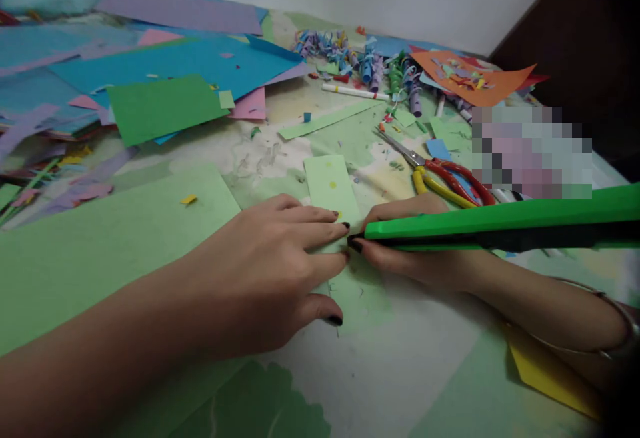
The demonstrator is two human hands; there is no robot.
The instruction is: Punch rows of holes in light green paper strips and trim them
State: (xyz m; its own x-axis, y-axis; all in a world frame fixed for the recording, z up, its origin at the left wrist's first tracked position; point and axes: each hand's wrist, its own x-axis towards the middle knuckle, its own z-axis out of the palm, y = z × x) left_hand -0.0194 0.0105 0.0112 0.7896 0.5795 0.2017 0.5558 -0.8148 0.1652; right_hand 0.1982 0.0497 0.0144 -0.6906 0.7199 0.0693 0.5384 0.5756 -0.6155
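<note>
My left hand [280,278] lies flat with its fingers stretched out, pressing on a narrow light green paper strip [325,168]. Yellow dots run down the upper part of this strip. My right hand [405,245] is closed around a long green and black pen [500,218], pinched close to its dark tip. That tip sits beside my left fingertips, over the strip's right edge; whether it touches the paper I cannot tell. The strip's middle is hidden under my left fingers. Scissors [415,158] with red and yellow handles lie just beyond my right hand.
A large light green sheet [125,225] spreads at left. Behind it are a dark green piece [165,108], blue sheets [200,58] and purple card [180,11]. Curled paper fringes [367,65], a white marker [355,92] and orange paper [470,78] with scraps lie farther back.
</note>
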